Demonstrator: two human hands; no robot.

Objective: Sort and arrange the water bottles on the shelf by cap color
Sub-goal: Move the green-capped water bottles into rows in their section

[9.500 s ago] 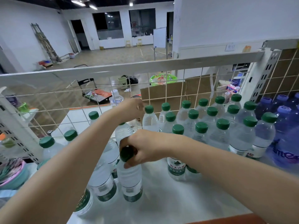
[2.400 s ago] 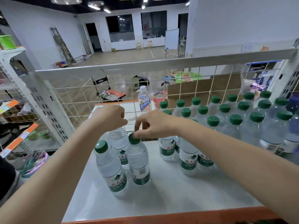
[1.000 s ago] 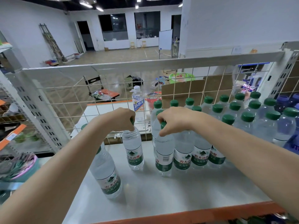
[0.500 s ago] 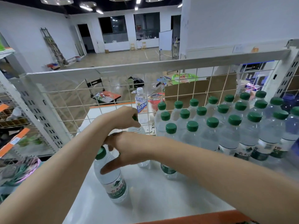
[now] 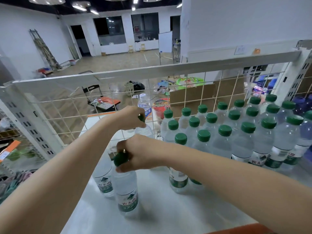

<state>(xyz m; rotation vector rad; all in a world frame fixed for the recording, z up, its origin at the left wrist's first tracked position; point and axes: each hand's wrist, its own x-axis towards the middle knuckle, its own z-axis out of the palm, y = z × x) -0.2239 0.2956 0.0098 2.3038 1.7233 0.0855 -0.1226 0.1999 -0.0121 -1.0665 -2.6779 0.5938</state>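
Glossy white shelf (image 5: 168, 215); each hand (left (image 5: 130, 118), right (image 5: 141, 152)) grips ribbed green cap, clear plastic bottle.

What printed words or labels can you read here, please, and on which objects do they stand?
"农夫山": green label of the bottle held by the right hand.
"农夫": label of a grouped bottle.
Blue-labelled bottle behind the mesh: blurred, unreadable.
Wall notice: too small.
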